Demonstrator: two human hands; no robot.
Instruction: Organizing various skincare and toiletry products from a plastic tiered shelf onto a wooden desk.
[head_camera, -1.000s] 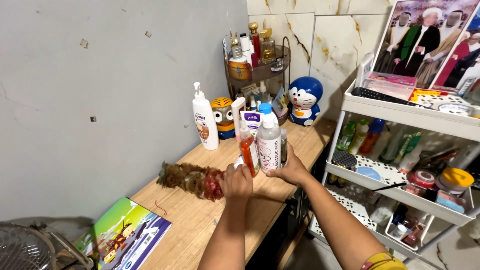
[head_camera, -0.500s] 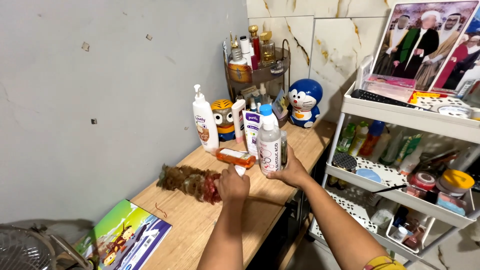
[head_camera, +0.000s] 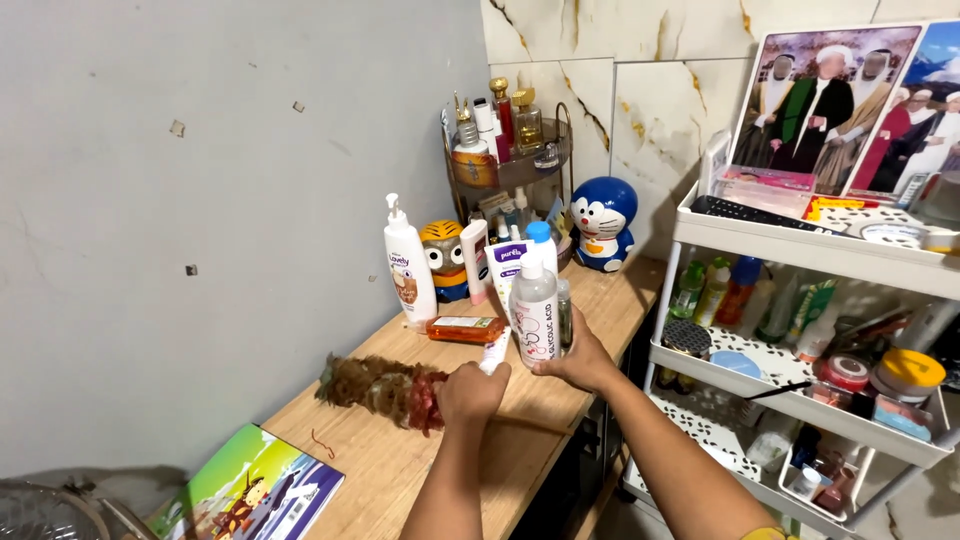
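Wooden surface (head_camera: 400, 470) runs along a grey wall. My left hand (head_camera: 470, 392) has its fingers closed around a feather duster (head_camera: 385, 385) and a small white tube (head_camera: 494, 352) near the front edge. My right hand (head_camera: 578, 358) grips a clear bottle (head_camera: 535, 310) upright, just beside an orange bottle (head_camera: 466, 328) lying flat.

Wooden tabletop (head_camera: 560, 395): feather duster (head_camera: 380, 380), orange bottle (head_camera: 465, 328) lying flat, pump bottle (head_camera: 408, 265), picture book (head_camera: 250, 490).

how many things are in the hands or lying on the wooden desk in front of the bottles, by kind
clear bottles held: 1
orange bottles lying flat: 1
feather dusters: 1
picture books: 1
small white tubes held: 1
total: 5
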